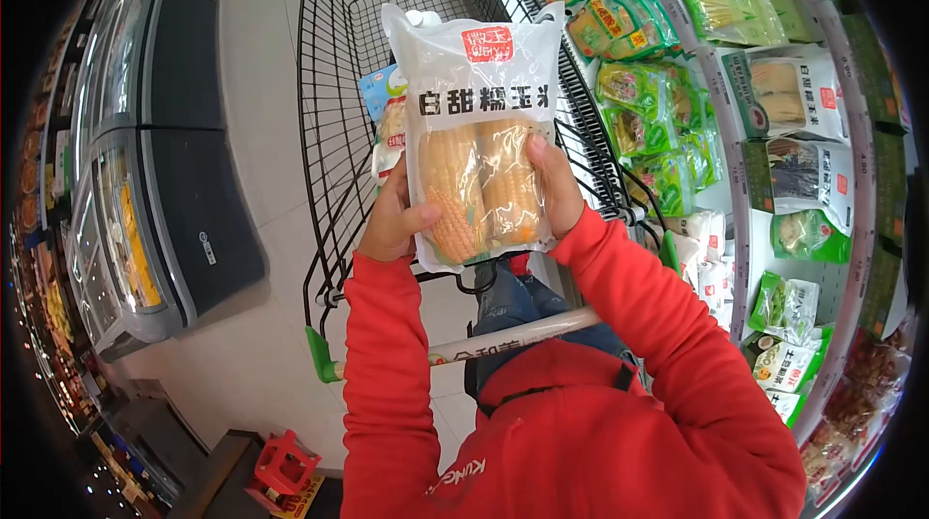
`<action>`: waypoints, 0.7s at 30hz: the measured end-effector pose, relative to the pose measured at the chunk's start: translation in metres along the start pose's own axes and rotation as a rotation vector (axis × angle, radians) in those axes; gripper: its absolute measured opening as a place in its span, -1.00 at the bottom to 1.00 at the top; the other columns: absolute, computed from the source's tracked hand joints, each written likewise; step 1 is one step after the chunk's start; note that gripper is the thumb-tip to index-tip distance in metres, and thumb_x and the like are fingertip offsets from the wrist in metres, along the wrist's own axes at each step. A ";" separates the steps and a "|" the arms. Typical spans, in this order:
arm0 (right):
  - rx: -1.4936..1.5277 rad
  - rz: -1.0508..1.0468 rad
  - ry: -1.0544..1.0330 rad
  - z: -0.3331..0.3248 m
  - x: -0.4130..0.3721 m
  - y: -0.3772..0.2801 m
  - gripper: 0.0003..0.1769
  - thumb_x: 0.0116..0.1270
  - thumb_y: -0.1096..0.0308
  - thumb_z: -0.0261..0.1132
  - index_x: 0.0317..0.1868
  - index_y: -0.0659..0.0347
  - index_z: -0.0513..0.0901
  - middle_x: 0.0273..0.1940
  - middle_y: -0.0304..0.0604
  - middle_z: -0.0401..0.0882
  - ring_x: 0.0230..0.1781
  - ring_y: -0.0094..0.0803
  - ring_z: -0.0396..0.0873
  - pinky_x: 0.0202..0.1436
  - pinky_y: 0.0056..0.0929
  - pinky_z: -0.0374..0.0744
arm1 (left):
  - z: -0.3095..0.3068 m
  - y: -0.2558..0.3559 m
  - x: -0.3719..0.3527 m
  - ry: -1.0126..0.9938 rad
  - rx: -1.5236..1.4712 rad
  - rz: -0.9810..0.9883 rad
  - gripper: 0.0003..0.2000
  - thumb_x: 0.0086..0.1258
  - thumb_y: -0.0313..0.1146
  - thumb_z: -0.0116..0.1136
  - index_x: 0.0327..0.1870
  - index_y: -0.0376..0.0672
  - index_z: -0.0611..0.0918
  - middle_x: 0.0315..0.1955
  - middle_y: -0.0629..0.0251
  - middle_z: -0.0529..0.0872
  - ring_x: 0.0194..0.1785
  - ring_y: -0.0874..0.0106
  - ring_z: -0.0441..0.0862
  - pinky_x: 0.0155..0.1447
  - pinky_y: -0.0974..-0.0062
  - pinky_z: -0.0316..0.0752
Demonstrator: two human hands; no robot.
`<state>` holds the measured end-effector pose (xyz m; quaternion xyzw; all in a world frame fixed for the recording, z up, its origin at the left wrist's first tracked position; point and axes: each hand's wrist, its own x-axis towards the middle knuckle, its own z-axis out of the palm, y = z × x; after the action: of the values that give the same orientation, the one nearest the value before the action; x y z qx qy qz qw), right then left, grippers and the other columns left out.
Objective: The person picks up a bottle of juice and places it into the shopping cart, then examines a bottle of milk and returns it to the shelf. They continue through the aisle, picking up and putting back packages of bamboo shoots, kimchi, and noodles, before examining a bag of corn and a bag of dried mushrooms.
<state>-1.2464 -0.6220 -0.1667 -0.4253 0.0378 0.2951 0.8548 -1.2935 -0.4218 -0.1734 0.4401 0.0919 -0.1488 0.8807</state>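
Note:
A sealed plastic pack of corn cobs (481,185) is held upright in front of me, its printed front facing up at the camera. My left hand (398,219) grips its left edge, thumb lying across the front. On the opposite edge my right hand (556,184) clasps the pack, with its thumb near the top of the cobs. Behind and below the pack stands a wire shopping cart (334,103) with green corner pieces. Partly hidden by the pack, a blue-and-white package (382,93) shows inside the cart.
The cart's handle bar (523,333) crosses in front of my body. To the right, refrigerated shelves (721,132) carry several bagged vegetables and more corn packs (789,93). A dark freezer case (208,219) stands on the left, across the tiled floor (271,64). A red stool (285,461) is at lower left.

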 end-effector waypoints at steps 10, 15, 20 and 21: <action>-0.170 -0.069 0.078 0.008 0.000 -0.004 -0.43 0.46 0.00 -0.06 0.11 0.40 0.44 -0.07 -0.06 0.59 -0.11 -0.42 0.63 -0.02 -0.43 0.60 | 0.008 0.003 0.001 0.042 0.076 0.024 -0.18 0.08 -0.34 0.36 0.37 -0.32 0.18 0.17 0.14 0.45 0.19 0.37 0.46 0.25 0.39 0.38; -0.151 -0.085 0.102 0.003 0.000 0.000 -0.44 0.44 0.02 0.02 0.16 0.38 0.40 -0.02 -0.07 0.55 -0.07 -0.42 0.58 0.00 -0.43 0.56 | 0.005 -0.001 0.005 0.025 0.061 0.010 -0.19 0.13 -0.33 0.34 0.39 -0.32 0.16 0.20 0.14 0.42 0.23 0.37 0.40 0.31 0.41 0.30; -0.283 -0.302 0.193 0.008 -0.002 0.003 -0.46 0.40 0.09 0.10 0.21 0.34 0.36 0.01 -0.13 0.51 -0.04 -0.48 0.49 0.06 -0.44 0.47 | 0.024 0.000 0.019 0.054 0.230 0.240 -0.30 0.35 -0.30 0.16 0.43 -0.28 0.09 0.27 0.15 0.33 0.30 0.40 0.32 0.37 0.44 0.18; -0.317 -0.340 0.214 0.012 -0.004 0.004 -0.47 0.41 0.10 0.10 0.20 0.35 0.36 0.00 -0.14 0.52 -0.06 -0.49 0.49 0.04 -0.45 0.48 | 0.023 -0.006 0.020 0.039 0.243 0.247 -0.32 0.40 -0.30 0.11 0.44 -0.27 0.08 0.28 0.16 0.31 0.30 0.40 0.31 0.38 0.45 0.17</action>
<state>-1.2539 -0.6131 -0.1613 -0.5830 0.0095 0.1026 0.8059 -1.2761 -0.4474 -0.1704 0.5540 0.0355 -0.0410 0.8307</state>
